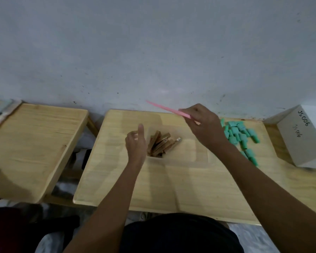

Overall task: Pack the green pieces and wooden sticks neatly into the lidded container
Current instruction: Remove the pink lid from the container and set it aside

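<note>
A clear plastic container [188, 156] stands on the middle wooden table [171, 189]. Several wooden sticks [161, 144] lie jumbled in its left half. My right hand [203, 127] holds the thin pink lid [169, 110] lifted and tilted above the container's far side. At the container's left wall is my left hand [135, 143], fingers loosely curled and thumb up; I cannot tell if it grips the wall. Several green pieces [242, 136] lie loose on the table to the right of the container.
A white box marked JS006 [299, 137] sits at the right end of the table. A second wooden table [31, 143] stands to the left across a gap, with folded cloth [2, 111] at its far corner. A grey wall runs behind both.
</note>
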Motion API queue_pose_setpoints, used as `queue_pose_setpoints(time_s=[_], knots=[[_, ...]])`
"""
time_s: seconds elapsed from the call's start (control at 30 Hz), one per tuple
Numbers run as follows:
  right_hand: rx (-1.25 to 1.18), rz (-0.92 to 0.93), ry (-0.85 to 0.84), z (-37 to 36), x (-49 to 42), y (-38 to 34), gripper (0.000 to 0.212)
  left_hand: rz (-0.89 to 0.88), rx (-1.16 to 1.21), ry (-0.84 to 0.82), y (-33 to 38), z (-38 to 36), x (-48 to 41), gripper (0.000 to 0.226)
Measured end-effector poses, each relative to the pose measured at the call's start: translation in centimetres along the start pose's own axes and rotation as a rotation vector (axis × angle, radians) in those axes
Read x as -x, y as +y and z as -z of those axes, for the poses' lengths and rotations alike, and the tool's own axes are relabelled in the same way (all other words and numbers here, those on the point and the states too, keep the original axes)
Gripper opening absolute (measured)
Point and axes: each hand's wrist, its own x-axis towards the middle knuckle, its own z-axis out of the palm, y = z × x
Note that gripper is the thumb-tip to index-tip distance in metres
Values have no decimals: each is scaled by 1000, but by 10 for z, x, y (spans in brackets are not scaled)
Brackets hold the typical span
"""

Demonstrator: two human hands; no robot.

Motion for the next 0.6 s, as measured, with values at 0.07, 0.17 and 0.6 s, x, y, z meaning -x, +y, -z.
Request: queue_pose_setpoints(time_s=[0.07,0.17,0.6], knots=[[-7,97,-24,-21,8,-20,30,139,215,-197,29,5,-5,60],[18,243,-72,-49,20,-43,29,238,386,-361,50,13,-8,36],[-60,-320,-609,-82,77,-5,59,100,71,172,7,90,-50,40]])
